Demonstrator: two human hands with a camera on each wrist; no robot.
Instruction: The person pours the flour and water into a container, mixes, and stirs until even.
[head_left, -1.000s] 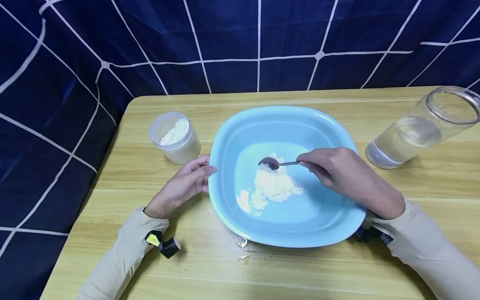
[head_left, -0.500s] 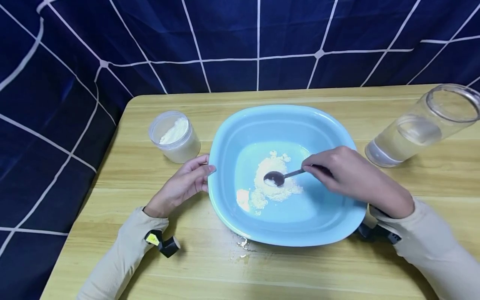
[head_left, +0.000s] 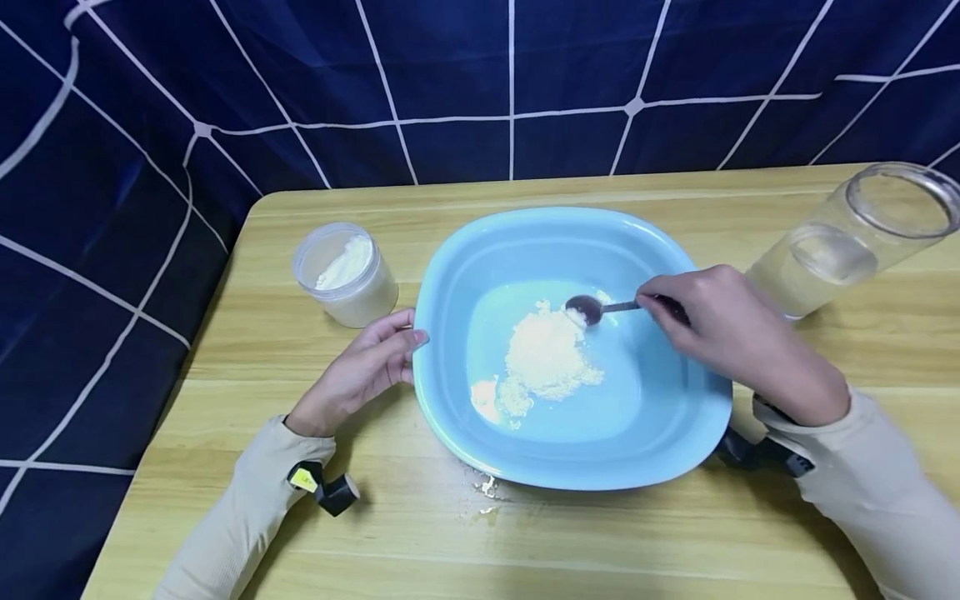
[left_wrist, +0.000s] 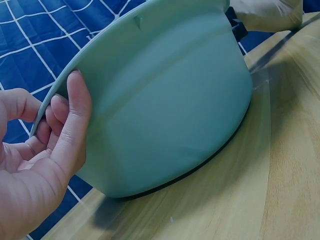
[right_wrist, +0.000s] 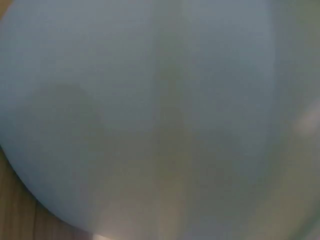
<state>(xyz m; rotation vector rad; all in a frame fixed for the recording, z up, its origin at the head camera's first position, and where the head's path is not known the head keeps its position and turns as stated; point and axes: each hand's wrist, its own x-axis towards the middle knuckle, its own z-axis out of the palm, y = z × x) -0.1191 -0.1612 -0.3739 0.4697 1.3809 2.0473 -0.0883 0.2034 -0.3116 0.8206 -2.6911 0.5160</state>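
A light blue plastic basin (head_left: 480,454) stands on the table with a heap of white powder (head_left: 547,354) on its bottom. My right hand (head_left: 716,321) pinches the handle of a small dark spoon (head_left: 585,310) above the basin. The spoon's bowl is at the heap's upper right edge, with a little white powder at its tip. At the basin's left side my left hand (head_left: 375,362) grips the rim, thumb and fingers on either side of it, as the left wrist view (left_wrist: 50,135) also shows of that hand. The right wrist view is filled by the blurred basin wall (right_wrist: 125,100); hand and spoon are out of it.
An open clear jar of white powder (head_left: 351,275) stands left of the basin. A tall clear container of water (head_left: 832,250) stands at the right, partly behind my right hand. Small wet spots (head_left: 487,487) mark the wooden table (head_left: 405,542) before the basin. Dark blue cloth (head_left: 457,83) hangs behind.
My right hand moved the spoon from the top of the heap down over its middle, then up and right to its edge. The left hand keeps its grip on the rim.
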